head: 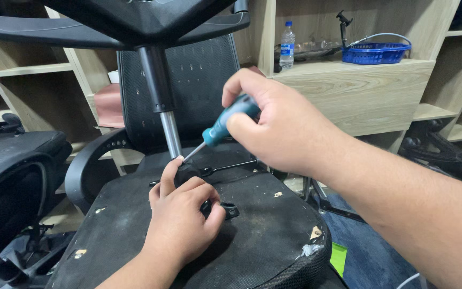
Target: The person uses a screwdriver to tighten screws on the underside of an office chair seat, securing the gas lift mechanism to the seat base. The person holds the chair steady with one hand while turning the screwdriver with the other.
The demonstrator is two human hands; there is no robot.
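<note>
An upturned office chair lies in front of me, its black seat underside [135, 225] facing up and its gas cylinder [161, 101] rising toward the star base at the top. My right hand [279, 128] grips a teal-handled screwdriver [221, 126], whose tip points down-left into the black mechanism [188, 171] at the foot of the cylinder. My left hand [180, 219] rests on the seat underside, fingers curled on a black bracket [225, 210], index finger up beside the screwdriver tip.
The chair's mesh backrest [199, 80] and an armrest [84, 166] stand behind the seat. Another black chair [12, 176] lies at the left. Wooden shelves hold a water bottle [287, 45] and a blue basket [375, 52]. More chair parts [445, 150] are at the right.
</note>
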